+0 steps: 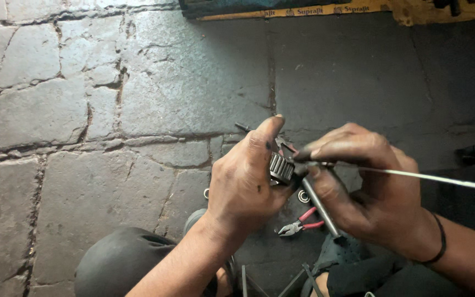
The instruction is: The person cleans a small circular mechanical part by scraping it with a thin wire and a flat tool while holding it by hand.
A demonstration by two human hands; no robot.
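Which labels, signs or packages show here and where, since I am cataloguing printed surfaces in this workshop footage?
Yellow printed strip: top edge of the view, along the lower border of a dark mat or sheet; long, narrow, yellow with dark lettering.
Worn yellow patch: top right corner, continuing from that strip; ragged, yellow with dark marks.
No packages or screens are in view around the left hand and right hand.
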